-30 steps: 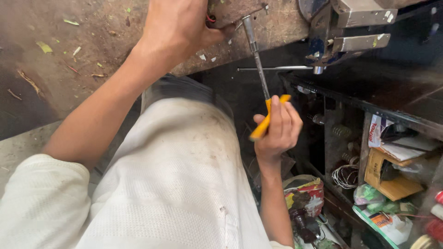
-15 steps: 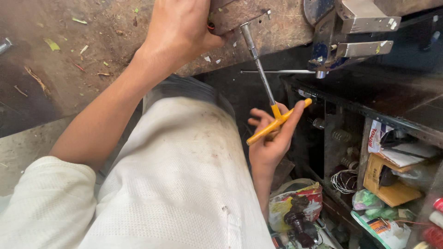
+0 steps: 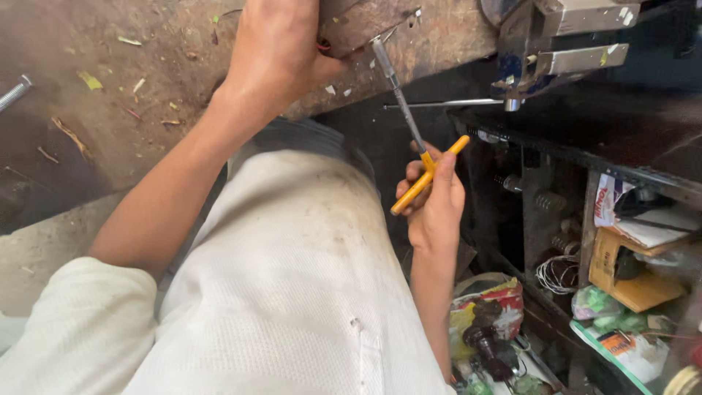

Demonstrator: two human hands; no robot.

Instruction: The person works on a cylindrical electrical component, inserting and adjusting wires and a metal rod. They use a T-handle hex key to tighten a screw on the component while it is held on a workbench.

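My right hand grips the yellow crossbar handle of a T-handle wrench, whose steel shaft runs up to a rusty metal part at the top. On that part rests my left hand, pressing it down against the dirt ground. The point where the shaft's tip meets the part is partly hidden behind the part's edge.
A bench vise with a thin steel handle bar stands at the upper right. Below it, dark shelves hold boxes, wire coils and packets. A bag of parts lies lower right. My white-trousered leg fills the middle.
The yellow handle has turned in my right hand, from nearly upright to slanting up to the right. The left hand has kept its place on the rusty part.
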